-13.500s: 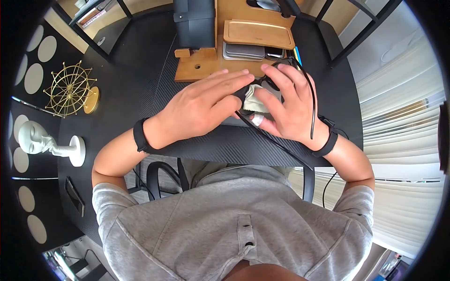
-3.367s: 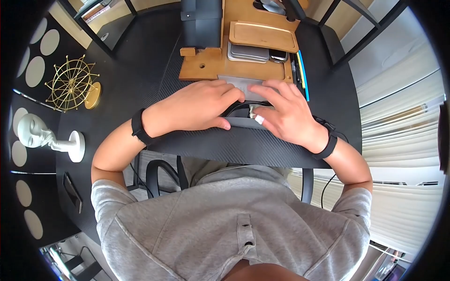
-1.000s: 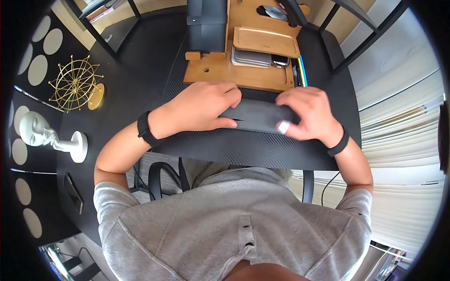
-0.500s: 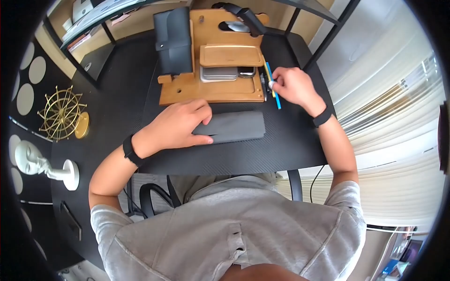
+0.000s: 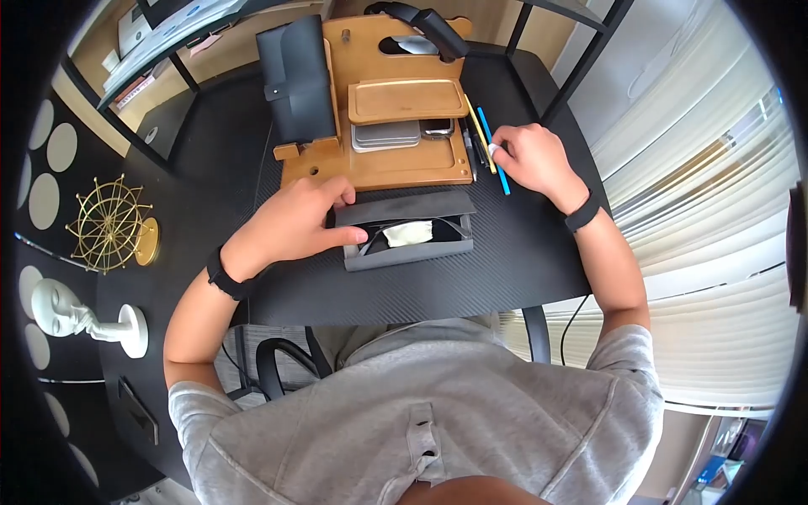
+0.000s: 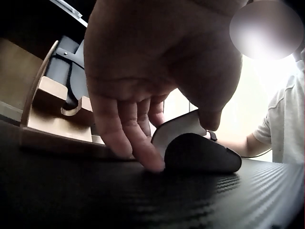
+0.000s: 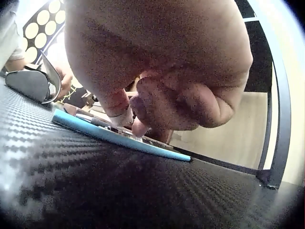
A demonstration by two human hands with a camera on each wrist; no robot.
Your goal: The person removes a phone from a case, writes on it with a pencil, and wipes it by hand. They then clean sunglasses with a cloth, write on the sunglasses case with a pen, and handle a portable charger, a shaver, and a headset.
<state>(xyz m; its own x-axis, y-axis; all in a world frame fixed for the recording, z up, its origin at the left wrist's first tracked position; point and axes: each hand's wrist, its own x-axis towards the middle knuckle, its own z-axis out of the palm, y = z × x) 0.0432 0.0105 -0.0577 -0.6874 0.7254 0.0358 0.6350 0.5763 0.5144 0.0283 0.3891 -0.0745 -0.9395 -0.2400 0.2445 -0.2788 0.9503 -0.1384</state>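
Note:
The grey glasses case lies on the black desk, its lid raised. Inside it are black-framed glasses and a cream cloth. My left hand grips the case's left end, thumb over the opening and fingers behind the lid. In the left wrist view, fingertips reach the desk at the case's dark end. My right hand has curled fingers and pinches a slim blue pencil. The right wrist view shows this pencil low along the desk, its tips partly hiding the fingertips.
A yellow pencil and dark pens lie beside the wooden organizer. A black leather pouch leans in that organizer. At the left stand a gold Ferris wheel ornament and a white sculpture; a phone lies nearby.
Earlier my hands wiped the glasses with the cloth, then put both into the case. My right hand has moved off to the pencils. The lid, down half a second ago, is now up.

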